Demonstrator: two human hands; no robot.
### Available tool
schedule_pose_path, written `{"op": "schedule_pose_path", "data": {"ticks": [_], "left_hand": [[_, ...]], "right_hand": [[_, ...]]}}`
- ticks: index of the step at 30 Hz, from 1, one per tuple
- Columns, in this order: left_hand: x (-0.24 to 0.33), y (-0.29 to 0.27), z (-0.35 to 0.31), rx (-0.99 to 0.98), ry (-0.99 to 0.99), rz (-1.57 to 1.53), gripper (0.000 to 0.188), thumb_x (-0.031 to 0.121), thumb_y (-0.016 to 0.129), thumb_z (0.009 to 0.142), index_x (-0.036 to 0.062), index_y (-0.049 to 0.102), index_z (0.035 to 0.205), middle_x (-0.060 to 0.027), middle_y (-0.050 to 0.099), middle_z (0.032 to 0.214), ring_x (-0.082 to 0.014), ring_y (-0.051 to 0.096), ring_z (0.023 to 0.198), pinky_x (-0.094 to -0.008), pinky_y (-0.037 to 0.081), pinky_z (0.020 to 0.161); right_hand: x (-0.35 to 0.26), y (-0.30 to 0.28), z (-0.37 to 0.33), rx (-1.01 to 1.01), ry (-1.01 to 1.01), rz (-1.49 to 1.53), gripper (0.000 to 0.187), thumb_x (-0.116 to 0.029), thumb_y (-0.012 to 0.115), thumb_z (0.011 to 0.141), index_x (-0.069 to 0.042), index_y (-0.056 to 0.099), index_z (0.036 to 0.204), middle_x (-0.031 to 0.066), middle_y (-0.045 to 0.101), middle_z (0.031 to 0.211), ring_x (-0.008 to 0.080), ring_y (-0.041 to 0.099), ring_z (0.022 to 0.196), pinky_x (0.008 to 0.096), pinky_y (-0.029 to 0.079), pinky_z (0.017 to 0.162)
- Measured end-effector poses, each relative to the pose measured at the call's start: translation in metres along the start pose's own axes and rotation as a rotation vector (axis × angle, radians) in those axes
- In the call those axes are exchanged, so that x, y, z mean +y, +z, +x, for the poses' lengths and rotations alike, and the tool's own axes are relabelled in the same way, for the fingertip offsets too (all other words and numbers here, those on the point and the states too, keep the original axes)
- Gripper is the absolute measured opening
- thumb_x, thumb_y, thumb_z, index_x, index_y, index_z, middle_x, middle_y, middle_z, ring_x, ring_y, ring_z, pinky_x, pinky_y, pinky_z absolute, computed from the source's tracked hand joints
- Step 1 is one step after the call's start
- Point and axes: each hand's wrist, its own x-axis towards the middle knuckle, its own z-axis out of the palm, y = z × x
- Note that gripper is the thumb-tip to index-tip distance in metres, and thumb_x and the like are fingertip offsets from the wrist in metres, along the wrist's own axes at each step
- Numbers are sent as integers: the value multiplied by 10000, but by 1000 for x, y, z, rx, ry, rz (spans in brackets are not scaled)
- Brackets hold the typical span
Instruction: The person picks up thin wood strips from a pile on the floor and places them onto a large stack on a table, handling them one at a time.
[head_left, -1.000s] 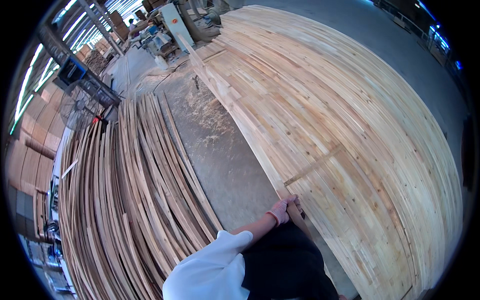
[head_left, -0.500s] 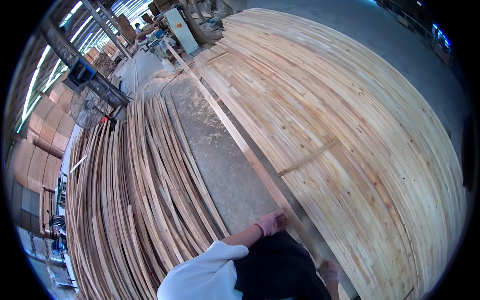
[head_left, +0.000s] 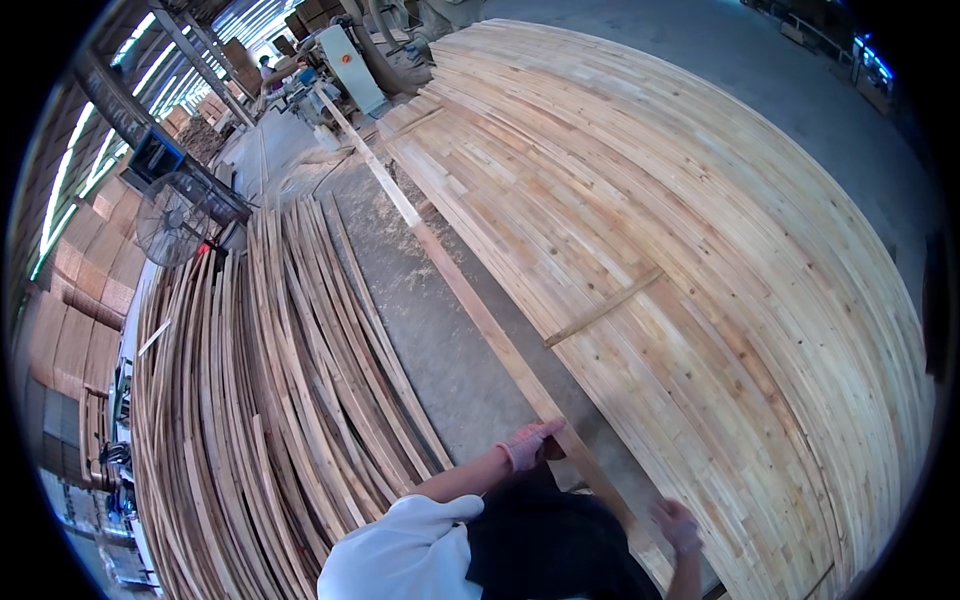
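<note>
A long wooden plank (head_left: 480,316) runs from the machine at the far end down past my body, pale at its far part and pinker nearer me. My left hand (head_left: 528,446), in a pinkish glove, is closed on the plank's edge, thumb side up by the wood. To the right of the plank, my right hand (head_left: 678,526) is lifted off it, slightly blurred, fingers loosely apart with nothing seen in them. It hovers near the edge of a wide stack of pale wooden boards (head_left: 690,330).
Many loose wooden strips (head_left: 290,350) lie in a pile on the left. A floor fan (head_left: 172,215) stands behind them. The pale green machine (head_left: 350,68) is at the far end, with another person (head_left: 266,68) beyond. Sawdust covers part of the concrete floor (head_left: 420,350).
My right hand has left the plank and moved up and right. The left hand has shifted slightly left, still on the plank. The pale-to-pink joint on the plank now shows farther away, toward the machine.
</note>
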Motion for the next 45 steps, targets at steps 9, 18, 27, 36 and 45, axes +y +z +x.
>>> {"op": "schedule_pose_path", "data": {"ticks": [9, 18, 27, 36, 45], "left_hand": [[217, 18, -26, 106, 355, 187, 345, 296, 601, 898, 21, 545, 1099, -138, 660, 1009, -281, 675, 887, -445, 572, 788], [410, -50, 15, 321, 686, -167, 393, 441, 581, 878, 83, 569, 1039, -76, 633, 905, -270, 631, 790, -467, 549, 761], [243, -68, 83, 5, 59, 83, 249, 280, 552, 899, 99, 635, 1047, -34, 678, 877, -200, 660, 751, -309, 557, 665], [114, -2, 26, -890, -304, 904, 455, 174, 595, 895, 7, 471, 1300, -87, 562, 1243, -162, 537, 1121, -327, 429, 987], [191, -140, 67, -364, -9, 499, 371, 382, 476, 969, 35, 608, 971, -52, 632, 879, -137, 577, 787, -293, 474, 794]], "right_hand": [[67, -84, -216, 379, 355, -545, 482, -447, 405, 943, -51, 638, 1092, 135, 641, 1093, 286, 631, 978, 442, 527, 749], [-136, -10, -157, 480, 176, -206, 460, -424, 423, 940, -47, 644, 1084, 144, 671, 1028, 319, 649, 934, 441, 532, 728], [-216, 72, -29, 796, -93, -175, 367, -359, 503, 911, -56, 661, 776, 179, 620, 657, 324, 608, 640, 419, 463, 601], [-322, 111, 68, 336, -479, -74, 317, -385, 531, 880, -124, 654, 1013, 138, 664, 868, 334, 631, 818, 426, 492, 712], [-177, 92, 77, 202, 14, -497, 442, -486, 494, 863, -114, 654, 1042, 142, 664, 995, 327, 622, 941, 432, 476, 831]]}}
